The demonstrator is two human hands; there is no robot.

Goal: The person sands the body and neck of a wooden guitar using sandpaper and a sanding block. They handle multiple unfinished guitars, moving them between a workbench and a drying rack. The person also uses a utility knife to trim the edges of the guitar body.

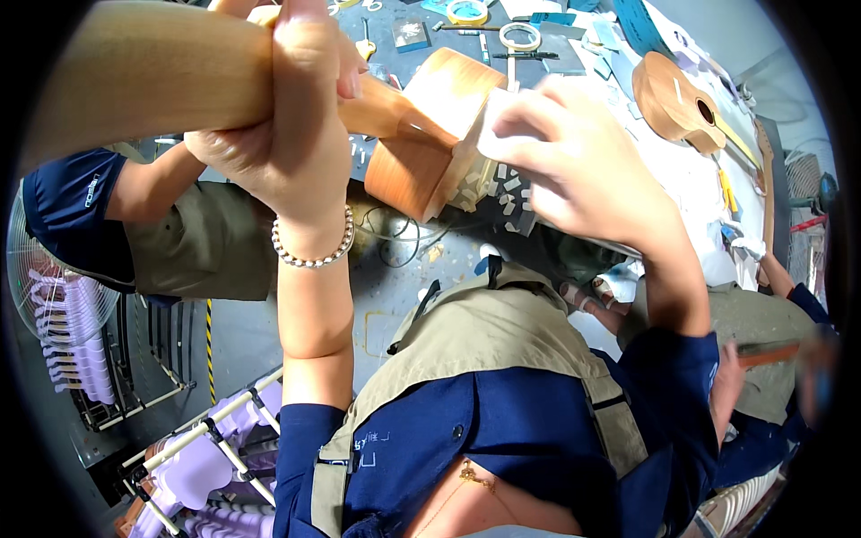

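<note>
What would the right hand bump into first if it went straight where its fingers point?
Probably the wooden instrument body, with the pale piece at the right hand's fingertips leading; depth and blur hide whether they already touch.

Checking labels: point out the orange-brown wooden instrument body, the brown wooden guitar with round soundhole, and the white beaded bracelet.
Instrument body (448,86): head view, brightly lit part.
Brown guitar (677,97): head view, its body.
Beaded bracelet (311,263): head view, lower beads.

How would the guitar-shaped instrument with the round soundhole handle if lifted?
The guitar-shaped instrument is probably light for its size: the soundhole suggests a hollow body. It's likely stiff, being wooden, and its projecting neck might snag.
</note>
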